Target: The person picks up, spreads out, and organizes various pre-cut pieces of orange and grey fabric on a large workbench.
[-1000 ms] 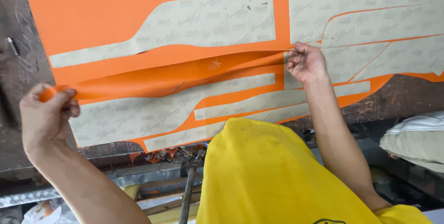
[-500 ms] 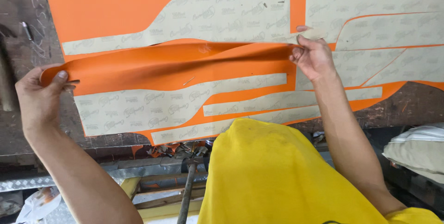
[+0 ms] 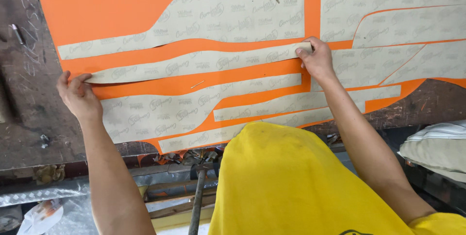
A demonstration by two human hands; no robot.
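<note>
A large orange sheet (image 3: 121, 7) lies on a dark workbench, covered with several beige paper-backed cut shapes. One long narrow beige strip (image 3: 194, 63) stretches flat across the sheet's middle. My left hand (image 3: 76, 94) presses on its left end with fingers and thumb. Over at the strip's right end, my right hand (image 3: 318, 60) pinches the tip between thumb and fingers. A wider beige shape (image 3: 194, 14) lies above the strip, and more beige shapes (image 3: 160, 113) lie below it.
The dark scratched workbench (image 3: 24, 118) shows at left, with a small pen-like object (image 3: 17, 33) on it. A hammer (image 3: 198, 191) and scrap lie under the bench edge. White bundled material (image 3: 437, 145) sits at right. My yellow shirt (image 3: 301, 181) fills the foreground.
The strip was held up with its orange side showing. It has been turned over and now lies flat on the sheet, beige side up, with both hands at its ends.
</note>
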